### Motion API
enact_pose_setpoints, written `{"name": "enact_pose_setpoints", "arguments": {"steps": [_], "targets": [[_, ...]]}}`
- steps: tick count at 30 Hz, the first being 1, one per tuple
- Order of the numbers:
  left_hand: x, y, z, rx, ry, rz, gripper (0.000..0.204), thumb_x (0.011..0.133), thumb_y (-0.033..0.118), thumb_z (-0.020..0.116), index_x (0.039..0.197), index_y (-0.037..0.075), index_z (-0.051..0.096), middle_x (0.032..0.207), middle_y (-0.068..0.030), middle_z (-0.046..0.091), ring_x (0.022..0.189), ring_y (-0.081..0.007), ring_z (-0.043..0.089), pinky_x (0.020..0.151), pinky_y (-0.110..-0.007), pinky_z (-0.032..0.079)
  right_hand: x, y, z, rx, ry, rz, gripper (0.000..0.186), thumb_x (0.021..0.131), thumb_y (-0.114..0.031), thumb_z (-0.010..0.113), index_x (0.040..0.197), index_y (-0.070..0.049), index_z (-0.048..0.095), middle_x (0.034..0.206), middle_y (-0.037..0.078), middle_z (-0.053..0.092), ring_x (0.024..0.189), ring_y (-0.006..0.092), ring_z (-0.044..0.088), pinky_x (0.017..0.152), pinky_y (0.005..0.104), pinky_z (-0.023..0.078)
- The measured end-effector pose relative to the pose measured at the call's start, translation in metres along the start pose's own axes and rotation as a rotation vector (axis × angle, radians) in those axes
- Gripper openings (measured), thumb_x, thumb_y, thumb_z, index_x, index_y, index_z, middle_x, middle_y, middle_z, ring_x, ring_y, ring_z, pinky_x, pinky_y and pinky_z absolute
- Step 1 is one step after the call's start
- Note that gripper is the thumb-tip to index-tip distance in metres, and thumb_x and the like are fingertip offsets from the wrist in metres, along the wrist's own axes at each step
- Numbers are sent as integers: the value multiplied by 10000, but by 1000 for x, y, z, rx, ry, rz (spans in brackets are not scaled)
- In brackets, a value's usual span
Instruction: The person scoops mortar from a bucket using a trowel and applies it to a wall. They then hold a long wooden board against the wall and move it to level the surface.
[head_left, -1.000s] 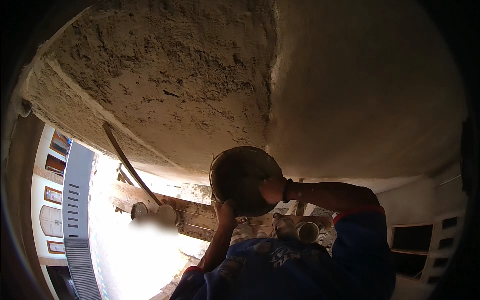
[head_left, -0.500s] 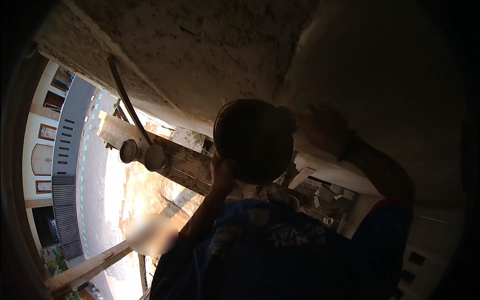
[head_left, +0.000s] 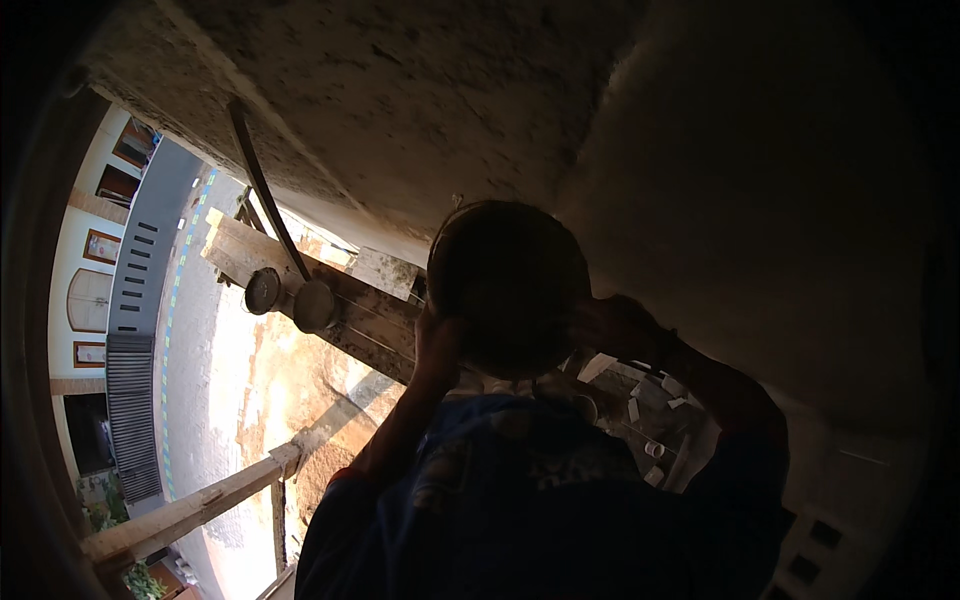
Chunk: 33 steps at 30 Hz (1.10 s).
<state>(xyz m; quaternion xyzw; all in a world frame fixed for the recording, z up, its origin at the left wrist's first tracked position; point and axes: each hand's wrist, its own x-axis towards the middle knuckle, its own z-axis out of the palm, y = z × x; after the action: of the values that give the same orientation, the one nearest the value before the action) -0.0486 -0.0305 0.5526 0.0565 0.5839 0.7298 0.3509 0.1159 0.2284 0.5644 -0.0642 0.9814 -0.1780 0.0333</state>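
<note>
A round, dark bucket [head_left: 508, 275] fills the middle of the view in deep shadow, its contents unclear. My left hand [head_left: 437, 338] grips it at the lower left rim. My right hand [head_left: 608, 325] is at its lower right side, with fingertips lost in the dark, so what they hold cannot be made out. Above is a rough plastered concrete surface [head_left: 400, 90], smoother toward the right. Below the bucket is my blue shirt.
A wooden plank platform [head_left: 375, 337] carries two round containers [head_left: 262, 290] [head_left: 314, 306] at left. A slanting stick [head_left: 262, 188] rises behind them. A timber rail [head_left: 190, 515] crosses lower left over bright ground. Beyond are a building [head_left: 88, 300] and grey gate. Rubble [head_left: 645, 405] lies at right.
The view has tilted and darkened since a second ago. My right hand went from inside the bucket out to its upper right, then has come back down to its lower right side.
</note>
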Motion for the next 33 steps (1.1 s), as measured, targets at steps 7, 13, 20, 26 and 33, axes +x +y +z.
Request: {"name": "enact_pose_setpoints", "arguments": {"steps": [7, 13, 20, 26, 33], "targets": [[-4, 13, 14, -82, 51, 40, 433, 738, -1, 531, 1171, -10, 527, 985, -62, 608, 862, -152, 602, 735, -278, 506, 7, 9, -17, -17, 28, 183, 379, 875, -413, 561, 1042, -75, 523, 649, 121, 605, 589, 269, 630, 567, 395, 510], [-4, 16, 17, -57, 123, -8, 401, 747, 4, 538, 1147, -9, 541, 978, -73, 620, 845, -157, 616, 717, -282, 519, 17, -11, -83, 51, -40, 200, 379, 858, -352, 606, 1052, -44, 497, 663, 137, 605, 649, 289, 647, 634, 414, 515], [-18, -3, 10, -182, 229, 74, 325, 801, 55, 582, 1123, 19, 557, 885, -59, 633, 764, -148, 628, 667, -275, 521, 35, -37, -165, 323, -266, 121, 383, 809, -191, 679, 1101, -13, 507, 874, 145, 638, 807, 259, 658, 713, 387, 512], [-28, -39, -20, -74, 372, 51, 355, 739, 48, 564, 1093, 24, 567, 892, -42, 608, 751, -135, 591, 644, -279, 493, 41, 11, -174, 687, -347, 238, 385, 857, -246, 634, 1158, -15, 563, 1036, 141, 649, 921, 233, 639, 810, 350, 498], [-31, -56, -5, -95, 449, -44, 370, 716, 28, 525, 1084, 20, 570, 852, -18, 561, 714, -110, 534, 606, -253, 454, 12, 32, -276, -416, 496, 240, 396, 879, -276, 622, 1193, -43, 559, 1100, 185, 625, 1045, 271, 604, 911, 365, 460]]}}
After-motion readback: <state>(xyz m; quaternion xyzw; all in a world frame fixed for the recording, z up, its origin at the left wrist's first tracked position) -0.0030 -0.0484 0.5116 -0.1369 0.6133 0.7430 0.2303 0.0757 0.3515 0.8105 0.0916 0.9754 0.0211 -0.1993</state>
